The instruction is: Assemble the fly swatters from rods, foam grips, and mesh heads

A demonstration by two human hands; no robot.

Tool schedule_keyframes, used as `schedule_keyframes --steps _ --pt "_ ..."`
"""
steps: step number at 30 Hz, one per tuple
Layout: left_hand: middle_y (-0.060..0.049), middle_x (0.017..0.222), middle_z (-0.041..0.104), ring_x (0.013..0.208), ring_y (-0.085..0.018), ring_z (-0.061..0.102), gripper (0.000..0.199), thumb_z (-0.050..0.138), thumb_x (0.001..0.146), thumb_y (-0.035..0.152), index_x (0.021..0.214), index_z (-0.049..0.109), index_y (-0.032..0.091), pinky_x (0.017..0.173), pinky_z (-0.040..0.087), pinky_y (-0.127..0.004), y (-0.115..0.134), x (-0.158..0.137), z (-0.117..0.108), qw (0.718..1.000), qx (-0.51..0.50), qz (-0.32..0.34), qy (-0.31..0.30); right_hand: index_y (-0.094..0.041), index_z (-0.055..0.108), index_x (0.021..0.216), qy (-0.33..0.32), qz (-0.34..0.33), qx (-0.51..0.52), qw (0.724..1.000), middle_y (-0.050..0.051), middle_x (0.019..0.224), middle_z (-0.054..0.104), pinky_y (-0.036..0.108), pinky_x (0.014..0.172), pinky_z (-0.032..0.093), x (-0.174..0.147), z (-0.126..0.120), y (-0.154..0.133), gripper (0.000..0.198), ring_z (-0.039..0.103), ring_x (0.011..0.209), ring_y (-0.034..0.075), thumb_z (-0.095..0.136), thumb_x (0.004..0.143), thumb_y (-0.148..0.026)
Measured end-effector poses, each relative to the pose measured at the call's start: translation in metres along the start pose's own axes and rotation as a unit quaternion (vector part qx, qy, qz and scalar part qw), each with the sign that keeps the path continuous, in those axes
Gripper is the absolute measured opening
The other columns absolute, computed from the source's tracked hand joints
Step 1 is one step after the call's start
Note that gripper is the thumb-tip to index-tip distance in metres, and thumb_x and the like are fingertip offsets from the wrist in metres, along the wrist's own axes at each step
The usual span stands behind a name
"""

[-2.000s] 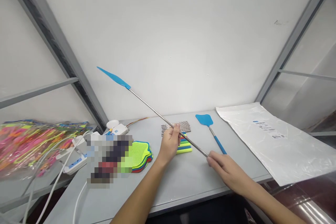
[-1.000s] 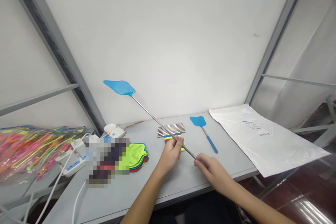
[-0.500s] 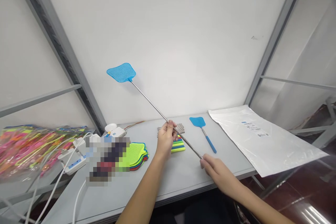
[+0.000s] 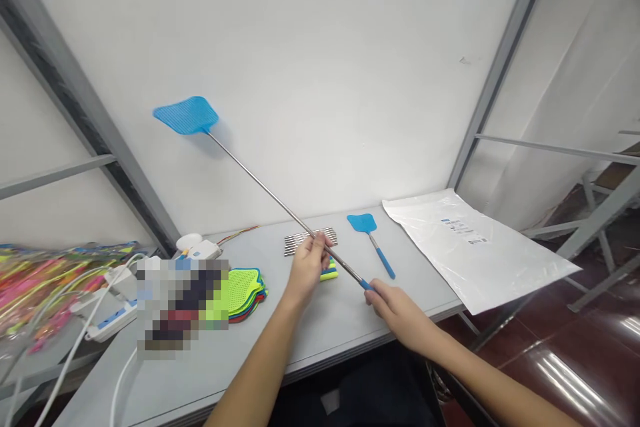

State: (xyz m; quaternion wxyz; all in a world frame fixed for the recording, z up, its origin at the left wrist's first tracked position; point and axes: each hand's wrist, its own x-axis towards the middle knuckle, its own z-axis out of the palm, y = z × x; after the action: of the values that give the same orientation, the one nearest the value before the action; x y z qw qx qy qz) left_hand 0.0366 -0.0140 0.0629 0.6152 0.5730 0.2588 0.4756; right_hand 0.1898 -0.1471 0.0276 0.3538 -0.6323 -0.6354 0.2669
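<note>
While the left hand (image 4: 307, 265) is closed around the metal swatter shaft (image 4: 265, 187), I hold the right hand (image 4: 400, 312) closed on the blue handle (image 4: 365, 285).

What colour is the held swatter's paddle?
The paddle is bright blue; it shows in the head view, the only one.

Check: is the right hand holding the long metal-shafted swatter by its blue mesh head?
No, the right hand grips the blue handle, at the opposite end from the blue mesh head.
</note>
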Motion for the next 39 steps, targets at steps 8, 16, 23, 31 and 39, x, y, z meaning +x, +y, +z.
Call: schedule_keyframes --steps 8,16,23,31,39 --pt "0.007 0.051 0.039 0.044 -0.006 0.038 0.043 0.053 0.086 0.06 0.075 0.053 0.018 0.046 0.032 -0.018 0.005 -0.006 0.007 1.0 -0.014 0.017 0.01 -0.021 0.048 0.082 -0.006 -0.023 0.008 1.0 -0.005 0.062 0.045 0.026 0.057 0.03 -0.008 0.0 -0.003 0.032 0.044 0.058 0.013 0.032 0.099 -0.043" --pt "0.008 0.053 0.031 0.044 -0.006 0.032 0.045 0.053 0.086 0.058 0.078 0.061 0.014 0.046 0.033 -0.02 -0.019 -0.018 0.019 0.999 -0.01 -0.007 -0.032 -0.02 0.048 0.082 0.024 -0.021 -0.011 0.999 -0.003 0.064 0.05 0.026 0.058 0.031 -0.016 0.011 0.012 0.03 0.047 0.059 0.014 0.032 0.099 -0.039" --pt "0.004 0.057 0.037 0.051 -0.009 0.036 0.049 0.049 0.087 0.059 0.089 0.066 0.014 0.049 0.029 -0.022 -0.015 -0.015 0.014 0.987 0.093 -0.044 -0.121 -0.021 0.048 0.08 0.048 -0.012 -0.021 0.999 -0.003 0.064 0.051 0.026 0.058 0.033 -0.025 0.001 0.028 0.031 0.049 0.06 0.014 0.032 0.099 -0.04" --pt "0.005 0.053 0.031 0.05 -0.01 0.03 0.049 0.044 0.09 0.057 0.063 0.05 0.017 0.048 0.024 -0.023 0.018 0.013 -0.024 0.982 0.181 0.002 -0.046 -0.022 0.046 0.078 0.063 -0.021 -0.041 0.997 -0.001 0.066 0.052 0.027 0.059 0.033 -0.027 -0.007 0.042 0.031 0.05 0.061 0.016 0.034 0.098 -0.043" --pt "0.005 0.048 0.033 0.047 -0.01 0.03 0.054 0.043 0.09 0.057 0.052 0.038 0.019 0.047 0.025 -0.025 -0.021 -0.012 0.025 0.975 0.194 -0.008 -0.11 -0.023 0.043 0.076 0.072 -0.015 -0.048 0.996 -0.002 0.063 0.052 0.026 0.057 0.032 -0.029 -0.004 0.042 0.032 0.049 0.058 0.015 0.033 0.098 -0.044"
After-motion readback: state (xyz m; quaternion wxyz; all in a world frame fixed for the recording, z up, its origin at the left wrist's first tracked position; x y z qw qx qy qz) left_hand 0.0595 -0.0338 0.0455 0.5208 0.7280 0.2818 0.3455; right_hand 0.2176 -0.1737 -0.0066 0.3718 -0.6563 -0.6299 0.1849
